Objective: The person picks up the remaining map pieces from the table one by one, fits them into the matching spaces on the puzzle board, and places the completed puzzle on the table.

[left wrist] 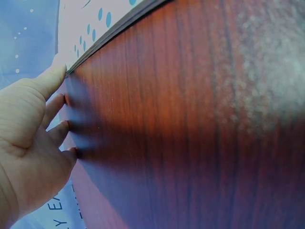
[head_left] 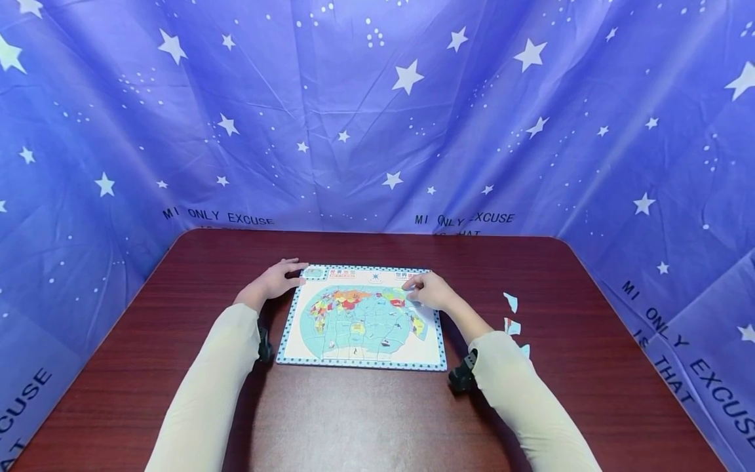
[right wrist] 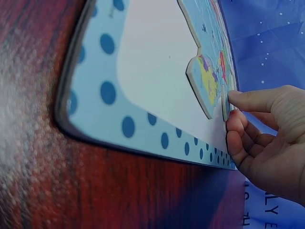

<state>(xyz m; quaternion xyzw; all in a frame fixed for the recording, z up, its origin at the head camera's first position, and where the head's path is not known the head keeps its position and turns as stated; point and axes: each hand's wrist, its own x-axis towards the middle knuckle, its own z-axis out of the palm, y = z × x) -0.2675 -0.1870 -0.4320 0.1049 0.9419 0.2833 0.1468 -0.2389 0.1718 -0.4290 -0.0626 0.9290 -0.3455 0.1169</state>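
Note:
A world map jigsaw puzzle board [head_left: 426, 353] with a dotted blue border lies flat on the table. Most of its map is filled with interlocking pieces; white backing shows along the right side. My left hand [head_left: 276, 278] is at the board's upper left corner, thumb [left wrist: 53, 78] against the edge and the other fingers spread beside it. At the map's upper right, my right hand [head_left: 432, 292] pinches a small puzzle piece [right wrist: 225, 104] between thumb and fingertips, close over the board. Next to it sits a yellow-and-blue map piece [right wrist: 204, 81] on the white backing.
Three loose puzzle pieces, an upper one [head_left: 512, 302], a middle one [head_left: 513, 326] and a lower one [head_left: 525, 351] partly behind the right sleeve, lie right of the board on the dark red wooden table [head_left: 354, 419]. A blue star-patterned curtain [head_left: 354, 98] surrounds the table's back and sides.

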